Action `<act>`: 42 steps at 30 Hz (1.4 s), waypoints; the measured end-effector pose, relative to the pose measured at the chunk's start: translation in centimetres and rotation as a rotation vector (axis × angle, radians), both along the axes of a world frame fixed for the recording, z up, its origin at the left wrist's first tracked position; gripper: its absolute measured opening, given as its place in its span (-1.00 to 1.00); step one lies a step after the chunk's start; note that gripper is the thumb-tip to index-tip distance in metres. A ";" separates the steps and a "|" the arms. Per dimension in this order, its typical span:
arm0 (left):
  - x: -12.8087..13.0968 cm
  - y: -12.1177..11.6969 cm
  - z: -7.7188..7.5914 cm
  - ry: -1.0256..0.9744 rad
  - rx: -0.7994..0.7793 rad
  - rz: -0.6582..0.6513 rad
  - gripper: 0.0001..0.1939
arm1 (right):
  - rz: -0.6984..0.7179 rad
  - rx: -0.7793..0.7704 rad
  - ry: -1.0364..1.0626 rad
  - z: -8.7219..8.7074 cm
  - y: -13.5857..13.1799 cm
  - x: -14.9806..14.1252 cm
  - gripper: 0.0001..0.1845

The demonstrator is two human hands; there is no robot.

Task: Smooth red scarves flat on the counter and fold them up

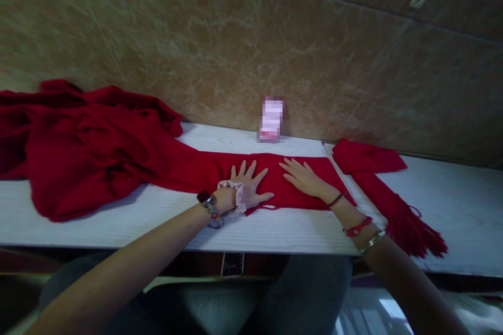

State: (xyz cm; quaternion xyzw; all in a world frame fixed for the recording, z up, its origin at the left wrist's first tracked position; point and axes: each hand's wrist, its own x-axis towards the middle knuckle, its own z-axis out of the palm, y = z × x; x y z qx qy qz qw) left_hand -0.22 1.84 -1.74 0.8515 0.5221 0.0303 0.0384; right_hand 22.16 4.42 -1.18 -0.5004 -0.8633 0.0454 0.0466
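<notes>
A long red scarf (pixel 196 170) lies across the white table (pixel 275 230). Its left part is heaped in loose folds (pixel 86 146); its middle stretch is spread flat. My left hand (pixel 247 183) lies flat on that flat stretch, fingers spread. My right hand (pixel 304 178) rests flat on the same cloth a little to the right, fingers stretched out. Neither hand grips the fabric. A watch and scrunchie sit on my left wrist, bracelets on my right.
A second red scarf (pixel 377 178) with a fringe (pixel 416 233) lies folded at the right, hanging toward the table's front edge. A small blurred pink-and-white object (pixel 271 119) stands against the brown marbled wall (pixel 275 52). My lap shows below the table edge.
</notes>
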 end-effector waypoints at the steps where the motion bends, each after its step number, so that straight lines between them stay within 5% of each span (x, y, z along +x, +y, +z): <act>1: 0.0 0.1 -0.1 -0.002 0.001 -0.002 -0.17 | -0.017 -0.011 -0.012 -0.2 0.0 0.7 -0.47; 7: 0.1 0.2 -0.5 -0.012 0.019 -0.004 -0.19 | -0.325 -0.019 -0.150 0.0 0.4 6.8 -0.42; 10: 0.1 0.1 -0.4 -0.007 0.005 0.012 -0.19 | -0.447 0.035 -0.216 0.9 0.2 6.3 -0.42; 14: 0.0 -0.1 0.0 -0.009 0.018 0.006 -0.20 | -0.214 0.181 -0.099 1.5 -0.1 1.0 -0.45; 17: -0.1 -0.3 0.3 0.014 0.006 0.003 -0.21 | -0.045 0.080 -0.023 1.1 -0.2 -2.4 -0.46; 20: -0.2 -0.6 0.1 0.023 0.012 0.018 -0.22 | 0.004 -0.004 0.015 0.5 0.1 -2.8 -0.47; 26: -0.5 0.2 0.0 -0.002 0.053 0.000 -0.23 | -0.065 -0.027 0.042 0.0 1.3 -0.2 -0.47; 33: 2.2 4.4 1.7 -0.058 0.140 -0.223 -0.56 | -0.070 -0.017 0.040 -0.4 1.6 -0.5 -0.46; 38: 2.8 5.6 -0.1 -0.037 0.029 -0.150 -0.37 | -0.103 -0.016 0.022 -0.5 1.8 -0.2 -0.44; 42: 1.7 5.4 -0.6 -0.047 0.005 -0.110 -0.30 | -0.333 0.030 -0.064 -0.8 2.3 2.7 -0.48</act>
